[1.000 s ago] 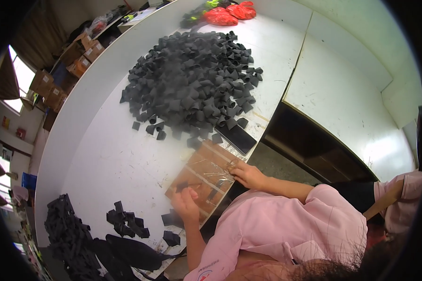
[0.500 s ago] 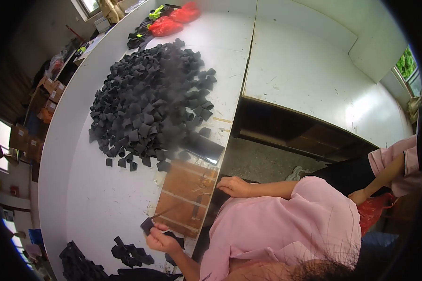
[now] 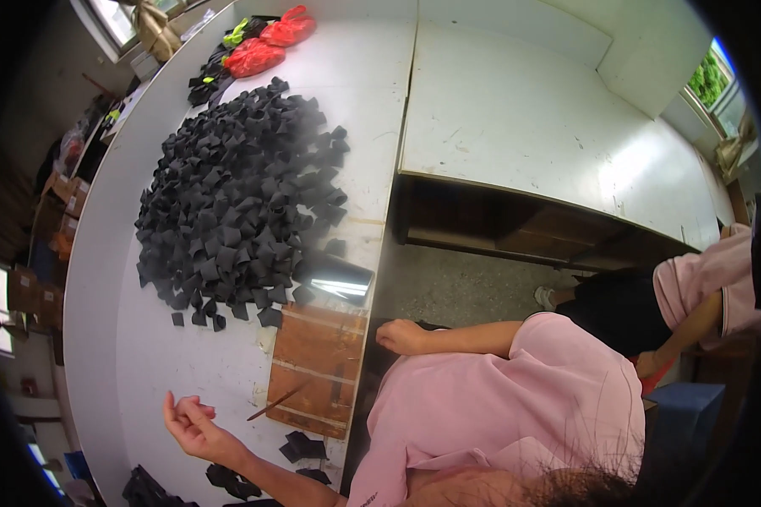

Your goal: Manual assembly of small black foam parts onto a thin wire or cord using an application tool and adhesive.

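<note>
My left hand (image 3: 196, 427) is raised over the lower left of the table, fingers bent and apart, with nothing in it. Beside it, a thin brown stick (image 3: 279, 400) reaches past the near-left edge of a brown board (image 3: 317, 372). Close to my left forearm lie small black fabric pieces (image 3: 304, 446), with more black pieces (image 3: 232, 482) partly behind it. My right hand (image 3: 402, 336) rests by the table's front edge with fingers curled together; whatever is under them is hidden. A large heap of black fabric pieces (image 3: 228, 203) covers the table beyond the board.
A dark glossy flat object (image 3: 340, 281) lies between heap and board. Red plastic bags (image 3: 258, 57) and black items sit at the far end. A second white table (image 3: 507, 127) stands to the right. Another person in pink (image 3: 693, 291) is at the right, near a blue box (image 3: 683, 414).
My left hand has moved left, away from the board and stick, and the black fabric piece it held is out of it. The whole view has shifted slightly. My right hand stays by the edge.
</note>
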The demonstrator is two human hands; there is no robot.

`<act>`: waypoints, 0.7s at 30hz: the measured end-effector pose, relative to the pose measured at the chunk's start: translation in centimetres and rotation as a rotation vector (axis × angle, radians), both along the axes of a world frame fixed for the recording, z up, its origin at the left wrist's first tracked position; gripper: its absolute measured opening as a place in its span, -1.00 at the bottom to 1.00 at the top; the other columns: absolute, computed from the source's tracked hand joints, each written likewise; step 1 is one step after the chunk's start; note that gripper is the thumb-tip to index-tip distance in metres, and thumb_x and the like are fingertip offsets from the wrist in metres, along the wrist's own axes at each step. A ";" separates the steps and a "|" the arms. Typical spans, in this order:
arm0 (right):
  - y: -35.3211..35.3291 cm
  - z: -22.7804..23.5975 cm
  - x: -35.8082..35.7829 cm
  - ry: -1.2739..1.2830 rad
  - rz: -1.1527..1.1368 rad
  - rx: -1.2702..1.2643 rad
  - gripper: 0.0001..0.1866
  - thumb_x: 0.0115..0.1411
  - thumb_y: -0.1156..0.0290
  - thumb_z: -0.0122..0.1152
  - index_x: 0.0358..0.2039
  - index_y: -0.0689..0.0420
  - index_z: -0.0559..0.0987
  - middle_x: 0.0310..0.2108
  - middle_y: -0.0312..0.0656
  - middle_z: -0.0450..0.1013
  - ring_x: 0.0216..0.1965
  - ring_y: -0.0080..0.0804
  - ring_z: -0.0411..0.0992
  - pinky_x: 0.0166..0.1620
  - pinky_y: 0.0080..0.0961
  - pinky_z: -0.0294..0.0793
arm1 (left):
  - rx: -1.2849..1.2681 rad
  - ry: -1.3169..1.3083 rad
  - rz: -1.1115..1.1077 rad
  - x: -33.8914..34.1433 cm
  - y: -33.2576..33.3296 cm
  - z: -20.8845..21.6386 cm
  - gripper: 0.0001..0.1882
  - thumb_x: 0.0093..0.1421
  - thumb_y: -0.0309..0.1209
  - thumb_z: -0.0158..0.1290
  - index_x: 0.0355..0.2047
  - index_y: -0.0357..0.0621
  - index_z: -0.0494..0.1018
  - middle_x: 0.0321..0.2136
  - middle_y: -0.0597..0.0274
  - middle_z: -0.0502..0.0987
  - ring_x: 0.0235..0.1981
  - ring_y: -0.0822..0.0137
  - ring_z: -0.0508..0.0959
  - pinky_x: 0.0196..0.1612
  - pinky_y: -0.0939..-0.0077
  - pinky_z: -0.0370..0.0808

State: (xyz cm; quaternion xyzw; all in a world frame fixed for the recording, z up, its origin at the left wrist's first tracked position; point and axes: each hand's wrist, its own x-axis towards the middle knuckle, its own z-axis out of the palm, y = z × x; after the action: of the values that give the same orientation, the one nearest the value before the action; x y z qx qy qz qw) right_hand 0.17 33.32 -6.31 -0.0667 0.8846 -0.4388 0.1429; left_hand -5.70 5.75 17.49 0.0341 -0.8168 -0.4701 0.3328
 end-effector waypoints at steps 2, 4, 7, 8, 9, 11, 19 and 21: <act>0.1 -0.6 -0.3 0.031 0.021 0.015 -0.87 -0.04 0.42 -0.01 -0.50 0.15 0.49 -0.47 -0.07 0.43 -0.39 -0.10 0.40 -0.31 -0.27 0.38 | 0.081 -0.068 0.039 2.7 -1.1 -2.0 -0.73 0.12 -0.54 -0.13 -0.14 -0.33 0.28 -0.55 0.28 0.35 -0.64 0.59 0.25 -0.57 0.78 0.23; 0.0 -0.9 -0.5 0.079 -0.023 0.032 -0.88 -0.04 0.41 -0.01 -0.53 0.15 0.49 -0.51 -0.04 0.42 -0.43 -0.07 0.40 -0.36 -0.23 0.38 | 0.185 -0.131 0.067 4.1 -1.6 -3.4 -0.76 0.10 -0.56 -0.12 -0.19 -0.33 0.32 -0.58 0.29 0.36 -0.65 0.59 0.26 -0.57 0.78 0.25; 0.0 -0.1 -1.1 0.062 -0.043 0.026 -0.89 -0.03 0.44 -0.01 -0.54 0.18 0.48 -0.55 -0.01 0.41 -0.47 -0.05 0.40 -0.40 -0.24 0.37 | 0.404 -0.238 0.174 7.0 -3.9 -6.5 -0.76 0.08 -0.54 -0.08 -0.20 -0.32 0.32 -0.56 0.26 0.41 -0.65 0.58 0.31 -0.58 0.78 0.28; -0.1 0.0 -1.3 0.043 -0.032 0.015 -0.89 -0.02 0.44 0.00 -0.53 0.19 0.48 -0.54 -0.01 0.41 -0.47 -0.05 0.40 -0.41 -0.25 0.36 | 0.467 -0.263 0.197 8.3 -4.6 -7.4 -0.76 0.07 -0.54 -0.07 -0.21 -0.32 0.32 -0.56 0.26 0.41 -0.65 0.59 0.32 -0.58 0.78 0.27; -0.2 0.1 -1.2 0.025 -0.029 0.007 -0.89 -0.02 0.45 0.01 -0.52 0.19 0.48 -0.53 -0.01 0.42 -0.47 -0.06 0.40 -0.41 -0.26 0.35 | 0.543 -0.284 0.245 9.9 -5.2 -8.0 -0.77 0.07 -0.55 -0.07 -0.22 -0.32 0.32 -0.56 0.27 0.41 -0.66 0.60 0.32 -0.60 0.79 0.26; -0.5 -0.2 -1.3 -0.019 -0.024 -0.001 -0.87 0.00 0.42 0.02 -0.51 0.21 0.49 -0.53 -0.01 0.42 -0.47 -0.06 0.40 -0.42 -0.30 0.35 | 0.589 -0.347 0.330 12.4 -6.0 -9.3 -0.81 0.08 -0.54 -0.07 -0.26 -0.31 0.34 -0.58 0.29 0.41 -0.68 0.63 0.30 -0.64 0.81 0.24; -2.0 0.5 -1.7 -0.082 0.070 0.128 -0.81 -0.02 0.39 0.06 -0.57 0.29 0.46 -0.63 0.08 0.37 -0.55 -0.02 0.38 -0.49 -0.28 0.30 | 0.328 -0.544 0.515 14.7 -5.6 -14.2 -0.80 0.04 -0.41 0.02 -0.33 -0.24 0.37 -0.55 0.23 0.42 -0.60 0.45 0.39 -0.56 0.60 0.34; -1.7 0.6 -1.3 -0.058 0.077 0.113 -0.82 -0.02 0.40 0.06 -0.56 0.28 0.46 -0.63 0.06 0.38 -0.56 -0.04 0.38 -0.49 -0.30 0.31 | 0.056 -0.651 0.541 13.8 -5.1 -15.3 -0.79 0.00 -0.39 0.05 -0.37 -0.23 0.38 -0.52 0.18 0.41 -0.53 0.33 0.41 -0.49 0.49 0.36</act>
State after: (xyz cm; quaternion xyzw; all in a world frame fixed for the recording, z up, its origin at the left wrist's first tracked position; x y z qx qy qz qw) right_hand -1.18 31.64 -5.73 -0.0797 0.9002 -0.3842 0.1890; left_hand 8.14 0.63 2.16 0.4029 -0.8278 -0.3526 0.1679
